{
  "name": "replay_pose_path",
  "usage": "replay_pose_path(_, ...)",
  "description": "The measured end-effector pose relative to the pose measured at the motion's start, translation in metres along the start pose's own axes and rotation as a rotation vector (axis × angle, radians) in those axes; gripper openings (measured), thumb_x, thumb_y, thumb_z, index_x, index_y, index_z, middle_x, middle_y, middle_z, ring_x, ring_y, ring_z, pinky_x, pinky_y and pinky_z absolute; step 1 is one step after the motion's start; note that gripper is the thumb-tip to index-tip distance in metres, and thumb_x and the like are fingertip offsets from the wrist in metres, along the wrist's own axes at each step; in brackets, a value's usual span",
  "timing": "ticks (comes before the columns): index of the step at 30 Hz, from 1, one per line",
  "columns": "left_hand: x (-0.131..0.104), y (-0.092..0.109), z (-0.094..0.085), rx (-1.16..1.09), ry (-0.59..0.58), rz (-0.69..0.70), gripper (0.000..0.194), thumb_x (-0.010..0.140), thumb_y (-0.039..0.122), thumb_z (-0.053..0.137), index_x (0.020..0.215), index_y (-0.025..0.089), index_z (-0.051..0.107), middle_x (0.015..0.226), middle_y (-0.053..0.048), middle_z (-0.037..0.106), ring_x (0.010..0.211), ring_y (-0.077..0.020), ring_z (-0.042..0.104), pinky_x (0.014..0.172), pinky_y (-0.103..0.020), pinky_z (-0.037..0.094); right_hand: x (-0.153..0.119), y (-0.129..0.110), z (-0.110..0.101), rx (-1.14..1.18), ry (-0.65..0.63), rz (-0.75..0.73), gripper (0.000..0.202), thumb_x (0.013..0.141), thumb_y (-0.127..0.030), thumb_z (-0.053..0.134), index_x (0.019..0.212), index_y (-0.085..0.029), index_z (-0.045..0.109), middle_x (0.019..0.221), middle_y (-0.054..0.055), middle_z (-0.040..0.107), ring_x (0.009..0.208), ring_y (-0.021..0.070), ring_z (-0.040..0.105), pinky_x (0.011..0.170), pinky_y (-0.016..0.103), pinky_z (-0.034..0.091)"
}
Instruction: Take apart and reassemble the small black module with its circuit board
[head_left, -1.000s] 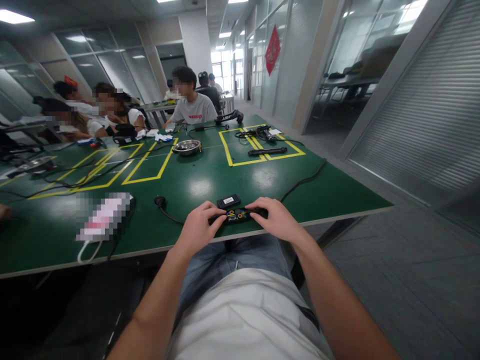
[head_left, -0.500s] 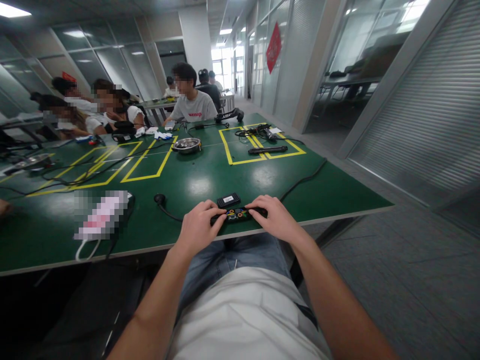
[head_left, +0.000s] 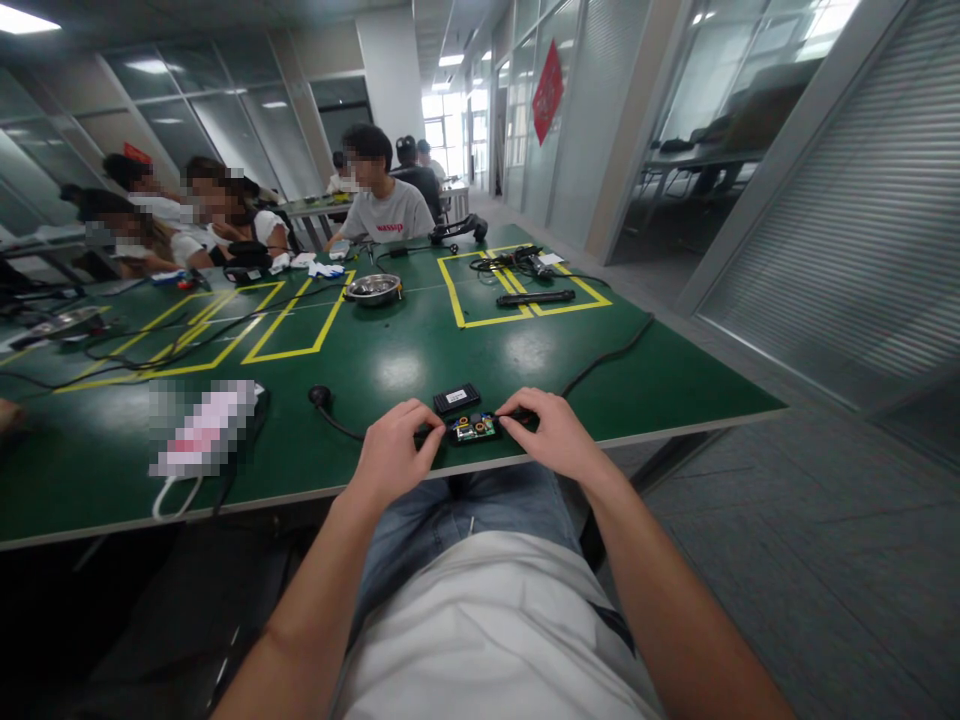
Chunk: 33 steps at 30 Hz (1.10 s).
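Note:
An opened black case with a circuit board (head_left: pixel 475 428) lies near the front edge of the green table, its coloured parts facing up. At its left end, my left hand (head_left: pixel 400 440) pinches the black cable where it meets the case. My right hand (head_left: pixel 546 430) is closed on the cable at the right end. Just behind the case lies a black cover (head_left: pixel 456 398) with a white label. The left cable runs to a black plug (head_left: pixel 319 396); the right cable (head_left: pixel 611 356) curves back across the table.
A metal bowl (head_left: pixel 374 290), a black bar (head_left: pixel 535 298) and tangled cables (head_left: pixel 510 262) lie farther back on the table (head_left: pixel 675 390). At the left is a blurred pink and white object (head_left: pixel 206 430). A person (head_left: pixel 386 205) sits across the table.
My fingers have shifted outward from the board to the cable ends, so more of the board shows. The case now looks tilted a little differently.

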<state>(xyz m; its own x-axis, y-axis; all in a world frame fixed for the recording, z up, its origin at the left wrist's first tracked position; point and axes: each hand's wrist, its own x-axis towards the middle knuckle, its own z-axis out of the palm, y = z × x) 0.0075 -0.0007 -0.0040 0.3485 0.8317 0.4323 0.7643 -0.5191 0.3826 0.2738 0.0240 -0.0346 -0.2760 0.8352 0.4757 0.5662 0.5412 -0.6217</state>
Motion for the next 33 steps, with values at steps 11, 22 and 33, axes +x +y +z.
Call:
replay_pose_path(11,0.002,-0.004,-0.002,-0.036,-0.025,-0.018,0.016,0.101,0.026,0.063,0.087,0.023,0.071,0.093,-0.005,0.075,0.09,-0.0218,0.07,0.082,-0.034,0.054,0.001,0.001,0.002,-0.037,-0.005,0.002,0.01,0.093,-0.019,0.07,0.087,-0.025,0.075,0.094,0.002,0.08,0.092,0.023,0.072,0.089,0.038,0.048)
replay_pose_path(22,0.006,-0.006,0.001,-0.128,-0.065,0.012,0.014,0.103,0.024,0.063,0.092,0.023,0.072,0.098,-0.006,0.076,0.096,-0.0242,0.069,0.09,-0.038,0.055,0.002,-0.001,-0.002,-0.021,-0.034,0.03,0.012,0.088,-0.019,0.069,0.091,-0.027,0.078,0.087,0.001,0.08,0.083,0.0225,0.072,0.085,0.037,0.051)
replay_pose_path(33,0.029,-0.012,-0.004,0.005,-0.092,0.054,0.016,0.1,0.027,0.069,0.094,0.024,0.083,0.126,-0.009,0.075,0.117,-0.0274,0.068,0.108,-0.045,0.054,0.004,0.001,0.0,-0.049,-0.048,0.024,0.01,0.09,-0.021,0.069,0.092,-0.026,0.077,0.091,0.003,0.08,0.088,0.0233,0.07,0.088,0.039,0.048)
